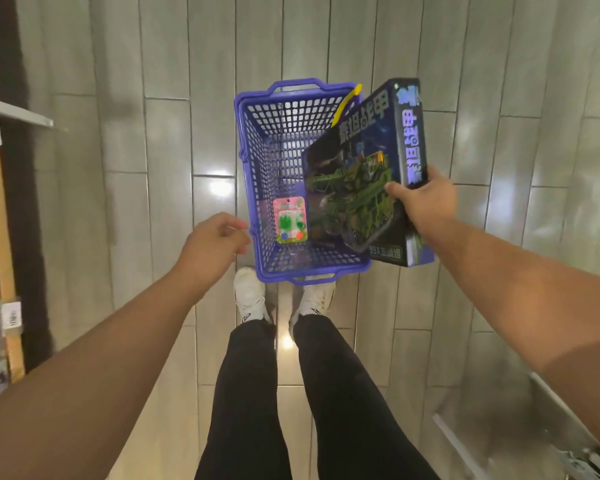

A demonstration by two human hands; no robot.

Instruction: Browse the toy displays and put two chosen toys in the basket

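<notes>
A blue plastic basket (257, 174) stands on the tiled floor just beyond my white shoes. Inside it, near the front, a small pink blister-pack toy (289, 220) lies on the mesh bottom. My right hand (421, 202) grips the edge of a large dark blue toy box (364, 174) printed with a green tank; the box is tilted over the basket's right side, partly inside the rim. My left hand (215, 242) hovers beside the basket's left front corner with fingers loosely curled, holding nothing.
Display shelving (0, 209) with packaged goods and price tags runs along the left edge. A metal shelf edge (548, 420) shows at the lower right. A yellow handle (349, 102) pokes up behind the box. Grey floor tiles surround the basket.
</notes>
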